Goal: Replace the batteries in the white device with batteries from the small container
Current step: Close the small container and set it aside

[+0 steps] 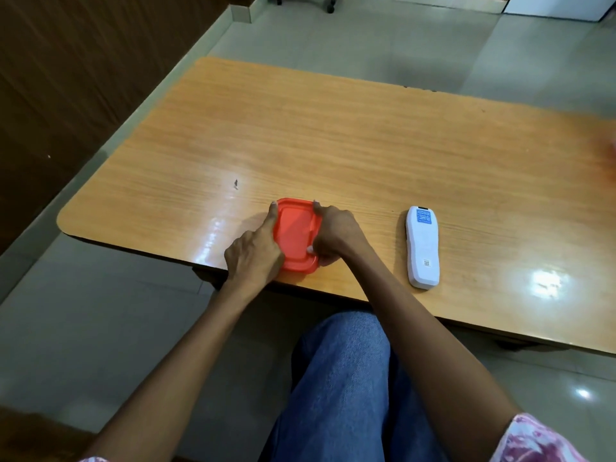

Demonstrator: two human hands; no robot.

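Small container (296, 236): both hands grip its red lid (293, 228). Brace with left hand (255, 253); right hand (335, 233) should peel at 3 o'clock edge, evenly.

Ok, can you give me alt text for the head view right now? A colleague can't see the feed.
Both hands, left hand and right hand, grip the sides of a small container with a red lid still on, near the front edge of a wooden table. The white device lies untouched to its right, label side up.
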